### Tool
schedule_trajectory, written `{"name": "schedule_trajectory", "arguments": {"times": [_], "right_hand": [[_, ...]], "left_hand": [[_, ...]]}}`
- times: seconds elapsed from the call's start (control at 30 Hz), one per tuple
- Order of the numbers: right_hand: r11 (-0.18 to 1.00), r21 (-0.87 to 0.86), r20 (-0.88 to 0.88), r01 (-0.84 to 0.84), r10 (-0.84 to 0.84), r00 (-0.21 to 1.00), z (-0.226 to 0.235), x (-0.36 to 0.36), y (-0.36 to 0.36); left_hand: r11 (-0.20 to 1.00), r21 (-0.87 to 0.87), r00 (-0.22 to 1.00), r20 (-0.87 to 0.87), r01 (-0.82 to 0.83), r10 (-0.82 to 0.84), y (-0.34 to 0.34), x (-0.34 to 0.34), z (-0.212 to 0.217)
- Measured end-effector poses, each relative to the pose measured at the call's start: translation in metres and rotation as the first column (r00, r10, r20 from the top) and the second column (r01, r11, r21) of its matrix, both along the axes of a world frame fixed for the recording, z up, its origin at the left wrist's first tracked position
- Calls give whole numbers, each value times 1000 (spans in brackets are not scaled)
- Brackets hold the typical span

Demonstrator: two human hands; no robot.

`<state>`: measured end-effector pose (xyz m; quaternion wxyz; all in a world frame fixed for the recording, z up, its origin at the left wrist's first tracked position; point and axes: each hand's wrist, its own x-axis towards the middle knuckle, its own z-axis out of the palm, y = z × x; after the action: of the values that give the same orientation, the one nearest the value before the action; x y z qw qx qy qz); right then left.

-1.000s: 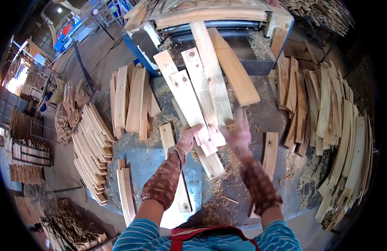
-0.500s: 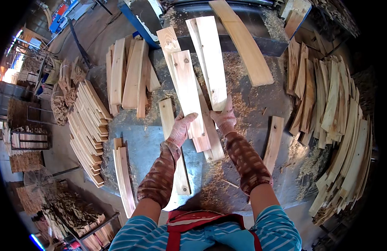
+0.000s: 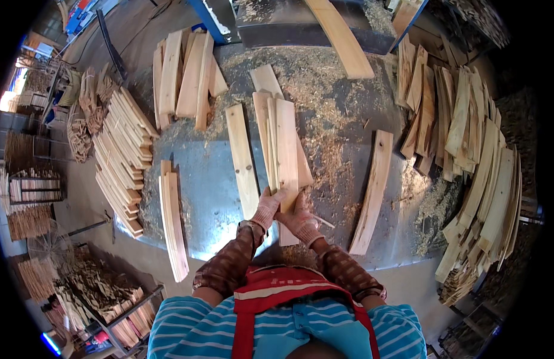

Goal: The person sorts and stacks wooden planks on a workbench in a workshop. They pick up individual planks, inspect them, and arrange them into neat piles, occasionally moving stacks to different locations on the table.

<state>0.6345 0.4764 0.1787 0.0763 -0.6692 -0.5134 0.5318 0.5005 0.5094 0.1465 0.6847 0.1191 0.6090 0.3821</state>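
Both my hands wear light work gloves, with brown patterned sleeves above them. My left hand (image 3: pixel 268 207) is closed on the left edge of a small bunch of wooden boards (image 3: pixel 286 140), near its lower end. From the right, my right hand (image 3: pixel 302 222) grips the same bunch a little closer to me, its fingers partly hidden by the wood. The boards are narrow, pale and uneven at their far ends. Just left of the bunch a single knotted board (image 3: pixel 243 158) lies on the dark metal table (image 3: pixel 196 179). A paler board end (image 3: pixel 266 81) shows beyond the bunch.
A loose board (image 3: pixel 372 188) lies to the right, and a couple of boards (image 3: pixel 172 221) to the left. Stacks of boards (image 3: pixel 118 161) line the left edge, with rougher pieces (image 3: pixel 480 161) piled right. Ahead stands a machine (image 3: pixel 289 33) with a board (image 3: pixel 341 39) on it. Sawdust covers much of the tabletop.
My hands have drawn the boards back toward me and lowered them, bringing the separate boards into one bunch. My hands are now closer together. The view has shifted slightly.
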Motion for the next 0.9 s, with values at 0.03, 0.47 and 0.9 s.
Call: {"name": "schedule_trajectory", "arguments": {"times": [0.03,0.47,0.9], "right_hand": [[999,-52,21,-15,16,1000,1,-4,-11],[961,202,-643,187,-14,766,12,-21,-84],[669,-677,-617,306,-743,259,13,-42,-88]], "left_hand": [[999,11,997,-71,41,-40,-14,-2,-7],[967,255,922,-379,16,84,-108,-26,65],[997,22,934,351,-79,66,-138,-127,35]]}}
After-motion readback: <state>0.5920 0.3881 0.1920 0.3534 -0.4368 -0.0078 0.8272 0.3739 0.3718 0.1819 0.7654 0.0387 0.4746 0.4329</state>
